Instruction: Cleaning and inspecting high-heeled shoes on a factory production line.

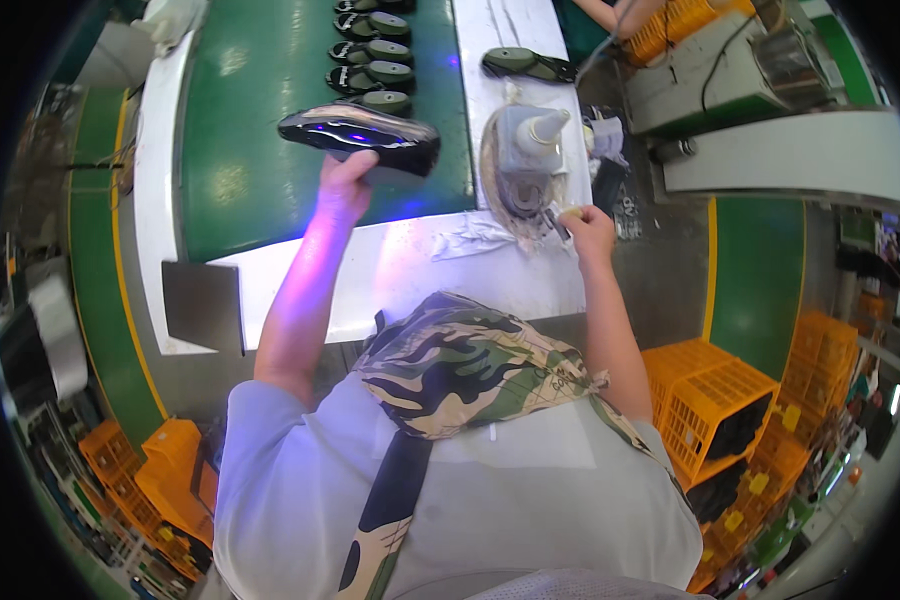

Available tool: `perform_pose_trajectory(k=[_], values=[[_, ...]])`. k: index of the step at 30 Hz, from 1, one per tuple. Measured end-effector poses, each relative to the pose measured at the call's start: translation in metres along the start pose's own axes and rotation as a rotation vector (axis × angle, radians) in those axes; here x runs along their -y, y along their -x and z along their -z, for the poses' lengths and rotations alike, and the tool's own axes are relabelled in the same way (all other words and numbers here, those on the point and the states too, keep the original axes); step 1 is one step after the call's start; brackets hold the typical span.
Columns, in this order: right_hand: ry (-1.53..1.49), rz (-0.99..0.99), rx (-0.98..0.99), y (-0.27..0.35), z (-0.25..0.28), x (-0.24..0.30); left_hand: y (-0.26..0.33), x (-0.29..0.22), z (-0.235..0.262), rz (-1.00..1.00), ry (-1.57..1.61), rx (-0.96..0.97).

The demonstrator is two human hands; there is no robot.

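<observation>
My left hand (342, 185) is closed round a glossy black shoe-shaped piece (365, 137), raised over the near end of the green belt, thumb on its near side. Bluish-purple light shines on it and on my forearm. My right hand (592, 236) pinches a thin, dark-handled tool (557, 225); its working end is too small to make out. Right beside it, a translucent bottle (532, 140) with a pale nozzle stands on a stained round dish (490, 170). A crumpled white cloth (472, 237) lies left of the tool.
Several green-and-black sandals (372, 50) line the green belt (240, 150). Another sandal (528, 65) lies on the white ledge at right. A dark flat panel (202, 307) sits at the table's left corner. Orange crates (710, 400) stand behind me on both sides. Another person's arm (630, 15) shows at upper right.
</observation>
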State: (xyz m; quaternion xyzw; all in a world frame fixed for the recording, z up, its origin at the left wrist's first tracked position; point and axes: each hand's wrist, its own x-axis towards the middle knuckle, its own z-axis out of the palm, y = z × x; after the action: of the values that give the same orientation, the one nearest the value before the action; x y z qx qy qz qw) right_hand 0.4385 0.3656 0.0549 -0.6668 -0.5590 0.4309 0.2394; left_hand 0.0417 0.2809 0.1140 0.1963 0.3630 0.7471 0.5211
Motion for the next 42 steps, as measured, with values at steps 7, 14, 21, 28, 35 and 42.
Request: perform_pose_trajectory(k=[7, 14, 21, 28, 35, 42], values=[[-0.808, -0.086, 0.366, 0.028, -0.007, 0.11, 0.057, -0.032, -0.045, -0.64, -1.24, 0.264], [-0.922, 0.249, 0.685, 0.057, -0.047, 0.212, 0.097, -0.056, -0.072, -0.965, -1.158, 0.201], [-0.902, 0.292, 0.789, 0.076, -0.06, 0.231, 0.131, -0.074, -0.085, -1.077, -1.332, 0.234], [-0.914, 0.192, 0.976, 0.107, -0.052, 0.233, 0.152, -0.071, -0.091, -0.999, -1.417, 0.154], [-0.779, 0.372, 0.991, 0.13, -0.027, 0.257, 0.164, -0.065, -0.097, -0.823, -1.515, 0.035], [-0.61, 0.666, 0.933, 0.131, -0.027, 0.269, 0.186, -0.071, -0.099, -0.297, -1.545, -0.007]])
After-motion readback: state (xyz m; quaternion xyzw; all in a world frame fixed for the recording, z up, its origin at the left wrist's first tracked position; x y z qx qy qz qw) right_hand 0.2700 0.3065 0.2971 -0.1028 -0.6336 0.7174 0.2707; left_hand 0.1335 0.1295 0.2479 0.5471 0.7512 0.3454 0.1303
